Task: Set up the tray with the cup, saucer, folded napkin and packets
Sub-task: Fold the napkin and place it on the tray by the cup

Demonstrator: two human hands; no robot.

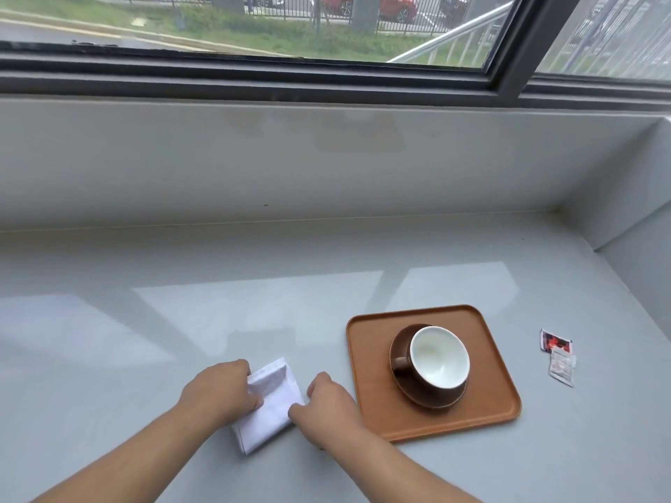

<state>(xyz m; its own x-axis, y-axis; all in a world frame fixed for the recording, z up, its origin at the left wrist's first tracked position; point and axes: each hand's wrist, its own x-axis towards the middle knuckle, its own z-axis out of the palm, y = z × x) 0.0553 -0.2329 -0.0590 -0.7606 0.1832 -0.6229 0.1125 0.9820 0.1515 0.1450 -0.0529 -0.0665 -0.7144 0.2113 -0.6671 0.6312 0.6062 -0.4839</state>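
A white folded napkin (270, 404) lies on the grey counter, left of the tray. My left hand (218, 388) grips its left edge, and my right hand (326, 401) pinches its right edge. The orange-brown tray (370, 361) holds a brown saucer (428, 401) with a brown cup (437, 361), white inside and empty, handle pointing left. Two packets lie on the counter right of the tray: a red-and-dark packet (554, 342) and a pale packet (561, 367) just below it.
The grey counter (181, 321) runs wide to the left and back, ending at a low wall under a window (290, 27). A side wall (624, 197) closes the right end.
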